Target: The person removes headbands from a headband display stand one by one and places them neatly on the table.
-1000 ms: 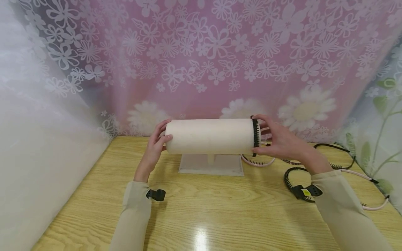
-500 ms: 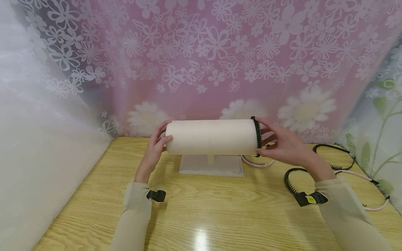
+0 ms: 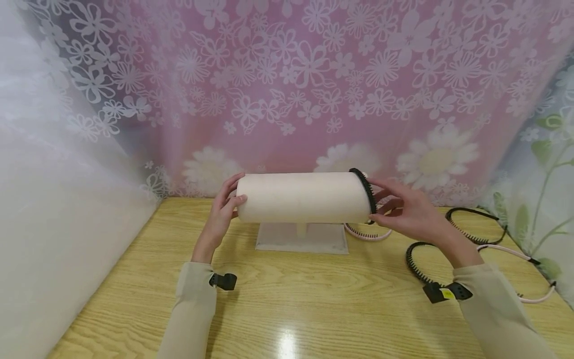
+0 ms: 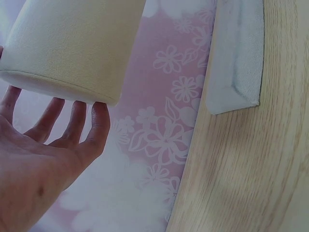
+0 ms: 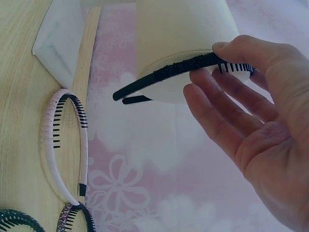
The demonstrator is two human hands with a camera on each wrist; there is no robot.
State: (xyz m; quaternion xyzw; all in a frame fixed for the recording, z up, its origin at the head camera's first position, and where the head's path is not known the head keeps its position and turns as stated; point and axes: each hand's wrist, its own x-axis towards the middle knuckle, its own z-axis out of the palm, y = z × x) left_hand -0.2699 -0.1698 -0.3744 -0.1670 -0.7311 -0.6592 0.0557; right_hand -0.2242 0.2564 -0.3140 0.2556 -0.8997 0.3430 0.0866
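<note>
A cream padded roll of a headband display stand (image 3: pixel 300 197) lies sideways on its post above a pale base (image 3: pixel 278 238). My left hand (image 3: pixel 221 209) holds the roll's left end, thumb in front and fingertips at the end's edge in the left wrist view. Around the rim of the right end sits a black toothed headband (image 5: pixel 188 66), slanted, its top leaning left in the head view. My right hand (image 3: pixel 410 209) pinches this headband, with the thumb on its outer edge and the fingers by the roll's end face.
A pink toothed headband (image 5: pixel 49 125) lies behind the base's right side. More headbands rest at the right: a black one (image 3: pixel 411 262), another dark one (image 3: pixel 473 209) and a pink one (image 3: pixel 538 300). A floral curtain (image 3: pixel 287 99) hangs behind the wooden table (image 3: pixel 269 299).
My right hand has shifted slightly right and down. The black headband has gone from nearly upright to slanted at the roll's right rim. My left hand has stayed on the left end.
</note>
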